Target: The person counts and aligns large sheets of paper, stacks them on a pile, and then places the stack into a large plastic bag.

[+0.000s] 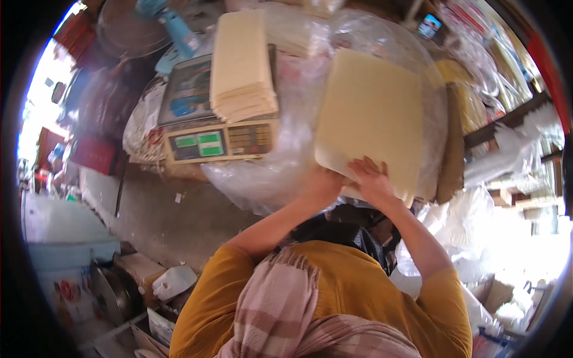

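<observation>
A stack of cream, thin, flexible-looking sheets (pixel 373 113) with rounded corners lies flat on clear plastic in front of me. My left hand (pixel 327 184) is at the stack's near left edge, its fingers curled in on the sheets; their tips are partly hidden. Beside it, my right hand (pixel 371 180) rests on top of the near edge with fingers stretched out over the surface. To the left, a folded bundle of similar cream sheets (pixel 242 65) lies across a digital scale (pixel 221 143) with lit green displays.
Clear plastic sheeting (pixel 256 185) spreads under the stack and beside the scale. A light blue fan (pixel 179 30) stands behind the scale. Plastic-wrapped goods (pixel 477 77) crowd the right side, near a small lit screen (pixel 429 25). A metal pot lid (pixel 113 289) stands at lower left.
</observation>
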`<state>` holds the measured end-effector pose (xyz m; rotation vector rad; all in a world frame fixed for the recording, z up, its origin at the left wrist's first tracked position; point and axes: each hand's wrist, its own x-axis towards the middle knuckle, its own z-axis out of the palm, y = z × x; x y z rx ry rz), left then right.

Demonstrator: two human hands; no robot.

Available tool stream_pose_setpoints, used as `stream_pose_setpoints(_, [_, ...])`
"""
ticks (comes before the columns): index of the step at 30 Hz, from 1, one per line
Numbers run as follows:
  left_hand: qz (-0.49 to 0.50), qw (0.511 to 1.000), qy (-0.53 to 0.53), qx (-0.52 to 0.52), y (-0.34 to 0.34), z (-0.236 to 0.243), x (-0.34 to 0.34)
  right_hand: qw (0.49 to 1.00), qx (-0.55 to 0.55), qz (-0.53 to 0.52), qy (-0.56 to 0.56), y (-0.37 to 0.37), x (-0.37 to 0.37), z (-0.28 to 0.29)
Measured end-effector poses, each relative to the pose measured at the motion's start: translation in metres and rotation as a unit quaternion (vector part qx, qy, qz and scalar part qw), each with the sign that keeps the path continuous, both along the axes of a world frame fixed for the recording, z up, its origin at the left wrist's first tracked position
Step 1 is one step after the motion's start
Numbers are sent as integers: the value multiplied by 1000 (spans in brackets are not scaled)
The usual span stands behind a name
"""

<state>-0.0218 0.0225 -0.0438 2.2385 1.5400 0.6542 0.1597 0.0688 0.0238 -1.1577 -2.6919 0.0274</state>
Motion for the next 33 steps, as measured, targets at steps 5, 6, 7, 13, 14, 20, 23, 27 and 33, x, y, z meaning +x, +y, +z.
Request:
stream_pose_setpoints(5, [37, 975, 175, 131, 3, -4, 11, 982, -42, -181, 31, 88, 47, 63])
stream_pose_setpoints(6, [25, 975, 188, 114, 7, -11, 14, 984, 60, -154, 63, 96, 61, 97])
stream_pose_setpoints(7, [24, 975, 189, 114, 7, -5, 14, 977, 116, -160, 85, 91, 61, 130])
stream_pose_setpoints(13, [5, 988, 117, 105, 14, 5, 14, 982, 85, -74, 153, 25, 59, 140])
stream_pose_setpoints(14, [26, 995, 74, -55, 25, 2, 14, 988, 78, -50, 126, 18, 63, 118])
stream_pose_setpoints(20, [131, 960, -176, 172, 18, 57, 2, 998, 65, 22, -2, -12, 52, 19])
stream_pose_setpoints(23, [-72, 990, -50, 108, 14, 19, -23, 997, -75, 4, 10, -19, 66, 21])
stream_pose_setpoints(27, [89, 930, -315, -166, 0, 58, -28, 971, -161, 90, 152, -5, 87, 70])
stream_pose_setpoints(33, [158, 956, -103, 225, 54, 75, -12, 978, -53, -197, 45, 119, 72, 69])
